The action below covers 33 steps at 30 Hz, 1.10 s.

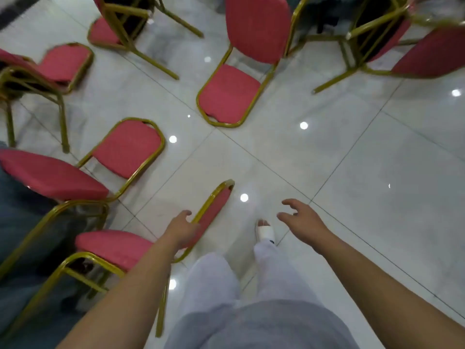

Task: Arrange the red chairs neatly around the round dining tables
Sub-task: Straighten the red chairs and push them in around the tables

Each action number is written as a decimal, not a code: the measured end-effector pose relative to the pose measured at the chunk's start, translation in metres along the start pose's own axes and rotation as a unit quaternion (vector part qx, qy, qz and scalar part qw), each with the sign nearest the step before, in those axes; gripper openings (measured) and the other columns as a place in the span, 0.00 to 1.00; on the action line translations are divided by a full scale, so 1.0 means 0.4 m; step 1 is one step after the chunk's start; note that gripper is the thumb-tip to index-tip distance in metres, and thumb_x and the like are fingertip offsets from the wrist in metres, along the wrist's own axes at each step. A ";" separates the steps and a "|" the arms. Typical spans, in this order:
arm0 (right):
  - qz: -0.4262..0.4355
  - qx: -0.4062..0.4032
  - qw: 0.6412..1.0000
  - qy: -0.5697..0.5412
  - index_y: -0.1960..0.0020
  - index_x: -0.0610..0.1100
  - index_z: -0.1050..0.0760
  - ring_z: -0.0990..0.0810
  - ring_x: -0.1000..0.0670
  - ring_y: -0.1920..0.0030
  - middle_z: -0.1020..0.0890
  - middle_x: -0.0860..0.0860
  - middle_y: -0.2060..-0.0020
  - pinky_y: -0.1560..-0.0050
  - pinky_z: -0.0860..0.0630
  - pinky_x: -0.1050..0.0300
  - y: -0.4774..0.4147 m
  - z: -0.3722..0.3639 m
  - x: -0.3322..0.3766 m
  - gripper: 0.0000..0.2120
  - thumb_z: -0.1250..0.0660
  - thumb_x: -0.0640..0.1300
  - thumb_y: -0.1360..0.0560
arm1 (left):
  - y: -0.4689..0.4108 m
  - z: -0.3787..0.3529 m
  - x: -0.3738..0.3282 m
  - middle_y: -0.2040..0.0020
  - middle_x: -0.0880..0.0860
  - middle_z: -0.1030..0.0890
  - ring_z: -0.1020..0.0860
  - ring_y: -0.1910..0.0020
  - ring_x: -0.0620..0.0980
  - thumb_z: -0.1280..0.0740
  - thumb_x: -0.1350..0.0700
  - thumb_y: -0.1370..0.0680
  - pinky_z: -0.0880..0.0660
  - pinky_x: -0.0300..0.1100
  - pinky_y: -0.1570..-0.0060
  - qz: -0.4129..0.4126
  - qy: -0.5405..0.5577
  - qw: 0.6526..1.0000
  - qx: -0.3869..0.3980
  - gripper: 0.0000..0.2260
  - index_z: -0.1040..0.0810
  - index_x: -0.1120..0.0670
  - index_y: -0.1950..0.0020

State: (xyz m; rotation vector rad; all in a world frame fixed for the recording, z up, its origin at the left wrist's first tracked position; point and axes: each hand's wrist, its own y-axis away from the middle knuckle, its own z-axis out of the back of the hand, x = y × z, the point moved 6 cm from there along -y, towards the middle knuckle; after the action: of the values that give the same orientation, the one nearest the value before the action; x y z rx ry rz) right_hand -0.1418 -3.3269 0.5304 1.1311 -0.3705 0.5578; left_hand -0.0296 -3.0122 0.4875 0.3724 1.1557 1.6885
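Red chair (118,245) backrest in grip of left hand (182,229), arm outstretched; right hand (302,220) loose-fingered, empty.

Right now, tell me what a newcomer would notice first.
Red, gold-framed chairs are scattered over the glossy white floor: an upright chair at top centre, a tipped chair at top left. The left hand is at the nearest chair's backrest; the right hand hangs open over bare tiles.
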 end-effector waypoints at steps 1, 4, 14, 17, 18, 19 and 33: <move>-0.004 0.013 1.000 0.027 0.28 0.51 0.30 0.24 0.50 0.39 0.24 0.51 0.33 0.46 0.30 0.57 -0.036 0.005 -0.005 0.25 0.32 0.51 0.24 | -0.023 -0.011 -0.006 0.35 0.60 0.25 0.24 0.47 0.54 0.31 0.52 0.25 0.29 0.43 0.48 0.011 -0.002 1.000 -0.003 0.30 0.35 0.52 0.24; -0.020 0.041 0.995 0.088 0.27 0.50 0.32 0.27 0.46 0.34 0.28 0.48 0.30 0.43 0.33 0.55 -0.141 0.015 -0.018 0.28 0.31 0.54 0.25 | -0.108 -0.045 -0.026 0.37 0.62 0.23 0.22 0.42 0.62 0.31 0.45 0.32 0.25 0.51 0.41 0.041 -0.025 0.999 0.004 0.37 0.36 0.52 0.24; -0.062 0.084 0.967 0.231 0.23 0.50 0.38 0.28 0.46 0.32 0.33 0.48 0.26 0.43 0.33 0.57 -0.482 -0.077 -0.173 0.28 0.37 0.52 0.21 | -0.557 -0.197 -0.150 0.37 0.60 0.28 0.26 0.39 0.63 0.30 0.49 0.27 0.26 0.54 0.42 0.014 -0.132 0.991 -0.006 0.32 0.37 0.53 0.26; -0.098 0.109 0.957 0.249 0.22 0.50 0.39 0.31 0.45 0.29 0.35 0.47 0.25 0.37 0.32 0.53 -0.538 -0.118 -0.244 0.29 0.37 0.51 0.21 | -0.681 -0.238 -0.152 0.36 0.60 0.28 0.27 0.37 0.63 0.30 0.47 0.27 0.27 0.55 0.41 0.016 -0.179 0.984 -0.002 0.32 0.37 0.53 0.27; -0.107 0.117 0.955 0.252 0.22 0.50 0.39 0.31 0.45 0.29 0.35 0.47 0.25 0.36 0.32 0.53 -0.554 -0.130 -0.263 0.29 0.37 0.51 0.21 | -0.719 -0.251 -0.151 0.37 0.59 0.26 0.26 0.38 0.62 0.31 0.46 0.27 0.27 0.53 0.42 0.010 -0.197 0.980 0.005 0.29 0.35 0.54 0.29; -0.113 0.123 0.953 0.253 0.22 0.50 0.39 0.31 0.45 0.29 0.34 0.47 0.25 0.36 0.32 0.53 -0.568 -0.140 -0.278 0.29 0.37 0.51 0.21 | -0.753 -0.262 -0.155 0.40 0.58 0.24 0.24 0.41 0.61 0.32 0.45 0.26 0.26 0.52 0.43 -0.002 -0.220 0.976 0.011 0.25 0.31 0.54 0.33; -0.142 0.069 0.968 0.197 0.25 0.51 0.35 0.26 0.48 0.37 0.29 0.48 0.29 0.47 0.33 0.58 -0.598 -0.088 -0.208 0.26 0.37 0.50 0.22 | -0.847 -0.283 -0.129 0.50 0.50 0.20 0.21 0.51 0.53 0.40 0.50 0.22 0.28 0.44 0.53 -0.044 -0.332 0.942 0.022 0.08 0.24 0.49 0.45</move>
State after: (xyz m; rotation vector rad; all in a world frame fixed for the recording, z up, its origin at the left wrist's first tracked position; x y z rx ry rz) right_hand -0.0675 -3.3883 0.2936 1.1499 0.1756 0.5446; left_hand 0.1036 -3.1054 0.1654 0.8309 0.6905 1.3006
